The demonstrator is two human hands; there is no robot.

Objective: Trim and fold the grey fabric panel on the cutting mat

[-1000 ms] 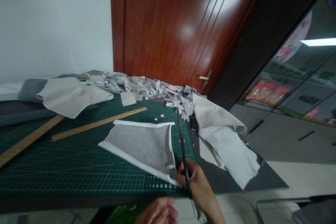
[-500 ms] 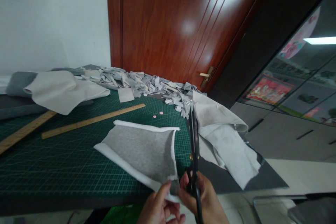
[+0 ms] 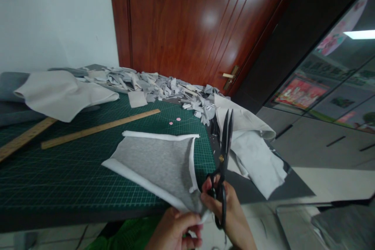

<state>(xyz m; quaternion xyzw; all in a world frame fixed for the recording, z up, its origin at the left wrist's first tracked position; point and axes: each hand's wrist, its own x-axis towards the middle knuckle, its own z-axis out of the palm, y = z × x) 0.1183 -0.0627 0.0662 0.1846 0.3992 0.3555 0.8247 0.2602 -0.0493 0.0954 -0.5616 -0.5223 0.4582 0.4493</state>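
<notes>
A grey piece of fabric (image 3: pixel 158 156) with rolled white edges lies on the green cutting mat (image 3: pixel 73 187), its near right corner drawn over the table edge. My left hand (image 3: pixel 178 228) pinches that corner, fingers closed. Black scissors (image 3: pixel 225 144) point away from me, blades slightly apart, with my right hand (image 3: pixel 227 203) wrapped round their handles. The right thumb and fingertips are close to the same fabric corner; whether they grip it too is hard to see.
Two wooden rulers, one thin (image 3: pixel 102 128) and one wider (image 3: pixel 26 138), lie on the mat. Fabric scraps (image 3: pixel 170 86) are heaped along the back. Larger cloth pieces lie left (image 3: pixel 64 93) and right (image 3: pixel 258 164). Two pink discs (image 3: pixel 175 121) sit mid-mat. A door (image 3: pixel 175 19) stands behind.
The scissors have tilted to the right, so their blades and handles show more from the side. My left hand has shifted slightly and pinches the fabric corner more closely. The view has moved a little.
</notes>
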